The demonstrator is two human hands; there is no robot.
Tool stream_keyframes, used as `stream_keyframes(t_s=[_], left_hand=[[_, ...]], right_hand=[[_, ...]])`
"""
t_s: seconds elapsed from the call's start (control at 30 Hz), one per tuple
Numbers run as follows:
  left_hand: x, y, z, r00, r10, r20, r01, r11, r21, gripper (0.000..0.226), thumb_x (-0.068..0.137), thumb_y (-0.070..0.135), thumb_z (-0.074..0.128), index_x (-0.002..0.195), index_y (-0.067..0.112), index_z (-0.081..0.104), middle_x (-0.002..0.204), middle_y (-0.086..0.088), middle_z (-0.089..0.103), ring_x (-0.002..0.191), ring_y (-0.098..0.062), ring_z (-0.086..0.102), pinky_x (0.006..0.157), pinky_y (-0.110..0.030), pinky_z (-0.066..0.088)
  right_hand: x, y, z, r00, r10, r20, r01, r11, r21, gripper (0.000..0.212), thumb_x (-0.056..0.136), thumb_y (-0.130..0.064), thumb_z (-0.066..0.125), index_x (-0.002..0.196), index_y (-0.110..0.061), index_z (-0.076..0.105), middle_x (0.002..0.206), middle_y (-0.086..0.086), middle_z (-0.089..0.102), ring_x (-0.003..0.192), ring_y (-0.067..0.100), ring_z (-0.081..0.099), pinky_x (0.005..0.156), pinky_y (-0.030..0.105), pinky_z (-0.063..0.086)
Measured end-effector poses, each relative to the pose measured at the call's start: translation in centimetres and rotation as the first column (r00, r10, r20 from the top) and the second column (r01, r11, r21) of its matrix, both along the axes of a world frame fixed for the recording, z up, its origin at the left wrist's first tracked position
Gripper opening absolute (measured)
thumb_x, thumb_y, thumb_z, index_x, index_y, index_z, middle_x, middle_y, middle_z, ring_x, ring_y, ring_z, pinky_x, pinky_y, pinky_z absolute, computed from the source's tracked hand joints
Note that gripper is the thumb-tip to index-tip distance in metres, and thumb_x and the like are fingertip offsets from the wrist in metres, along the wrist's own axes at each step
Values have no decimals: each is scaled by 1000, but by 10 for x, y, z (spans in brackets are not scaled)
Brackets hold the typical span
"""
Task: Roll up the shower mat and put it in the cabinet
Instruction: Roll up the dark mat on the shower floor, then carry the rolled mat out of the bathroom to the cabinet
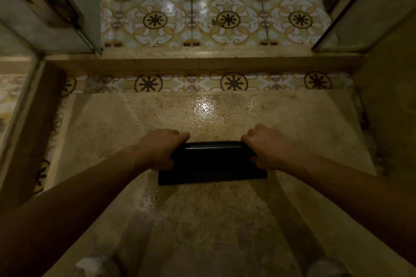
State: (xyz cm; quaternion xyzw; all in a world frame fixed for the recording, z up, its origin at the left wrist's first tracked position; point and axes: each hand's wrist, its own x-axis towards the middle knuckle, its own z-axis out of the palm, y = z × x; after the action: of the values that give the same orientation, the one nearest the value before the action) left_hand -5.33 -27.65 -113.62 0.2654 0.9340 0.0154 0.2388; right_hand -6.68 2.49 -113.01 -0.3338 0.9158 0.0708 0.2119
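Wet speckled shower floor (202, 220) filling most of the frame, patterned tiles (202, 7) across the top, a raised curb (202, 60) between them. Glass door edges in the upper left and upper right. No cabinet anywhere in view, so no telling where that is.

Dark mat (212, 162) dead centre, down on the floor, mostly rolled already: fat roll along its top edge, just a short flat strip left below it toward the bottom of the frame.

Left hand (161, 149) clamped over the left end of the roll, fingers curled round it, thumb tucked under. Right hand (267, 147) doing the same at the right end, fingers wrapped tight.

Looks like maybe one or two more turns to finish the roll. Still to do after that: pick it up, find the cabinet, stash it.
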Motion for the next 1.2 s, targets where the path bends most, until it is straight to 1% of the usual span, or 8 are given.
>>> stream_keyframes(t_s=[0.17, 0.3, 0.43, 0.5, 0.6, 0.83, 1.0, 1.2], left_hand=[[35, 11, -2, 984, -88, -157, 78, 994, -70, 56, 80, 43, 62, 129, 29, 40, 109, -1, 59, 92, -21, 56, 74, -32, 46], [29, 16, 4, 998, -55, 14, 56, 997, -56, 54, 77, 45, 64, 123, 31, 41, 108, 1, 64, 93, -22, 58, 65, -30, 41], [13, 14, 4, 972, 100, 213, -96, 995, -29, 61, 60, 44, 84, 103, 30, 43, 102, 3, 59, 86, -17, 54, 63, -29, 43], [17, 14, -3, 953, 156, 259, -155, 988, -24, 72, 56, 43, 88, 113, 29, 45, 110, 3, 54, 92, -16, 52, 71, -31, 49], [27, 13, -16, 981, 78, 179, -65, 995, -80, 73, 60, 49, 82, 120, 27, 47, 115, 0, 56, 96, -20, 57, 80, -32, 48], [41, 19, -13, 991, 57, 121, -44, 993, -109, 69, 68, 60, 68, 121, 24, 44, 117, -4, 47, 100, -21, 47, 91, -34, 40], [6, 11, 61, 958, 182, 223, -190, 982, 12, 60, 66, 37, 78, 112, 23, 44, 109, -4, 59, 87, -18, 57, 69, -28, 46], [-44, -20, 269, 933, 122, 338, -128, 992, -6, 70, 57, 40, 88, 113, 25, 50, 100, -1, 66, 84, -19, 63, 65, -33, 55]], right_hand=[[7, 1, 7, 986, 23, 163, -37, 996, 87, 57, 78, -41, 73, 126, -15, 53, 118, 6, 55, 103, 22, 45, 78, 31, 44], [-13, 1, 18, 943, -43, 329, 30, 999, 46, 56, 72, -37, 79, 122, -21, 58, 112, 3, 58, 98, 19, 54, 78, 31, 49], [-5, -1, 6, 947, -86, 309, 78, 996, 38, 71, 60, -40, 86, 121, -24, 52, 113, 0, 49, 102, 19, 47, 79, 32, 49], [2, 1, -4, 950, -101, 295, 101, 995, 14, 70, 56, -38, 87, 113, -25, 50, 108, -2, 48, 95, 16, 47, 71, 30, 47], [6, 4, -14, 937, -157, 313, 174, 984, -27, 67, 53, -35, 87, 102, -27, 42, 100, -3, 54, 82, 14, 50, 60, 26, 40], [11, -6, -19, 971, -54, 234, 48, 998, 29, 49, 61, -46, 73, 102, -23, 56, 101, 4, 51, 85, 20, 47, 72, 32, 44], [-16, -1, 60, 957, -150, 247, 192, 969, -156, 49, 55, -44, 79, 89, -25, 49, 91, -5, 43, 78, 15, 49, 57, 25, 34], [-31, -26, 264, 919, -300, 257, 345, 927, -150, 62, 57, -38, 81, 92, -32, 29, 77, -9, 46, 64, 14, 48, 45, 21, 28]])
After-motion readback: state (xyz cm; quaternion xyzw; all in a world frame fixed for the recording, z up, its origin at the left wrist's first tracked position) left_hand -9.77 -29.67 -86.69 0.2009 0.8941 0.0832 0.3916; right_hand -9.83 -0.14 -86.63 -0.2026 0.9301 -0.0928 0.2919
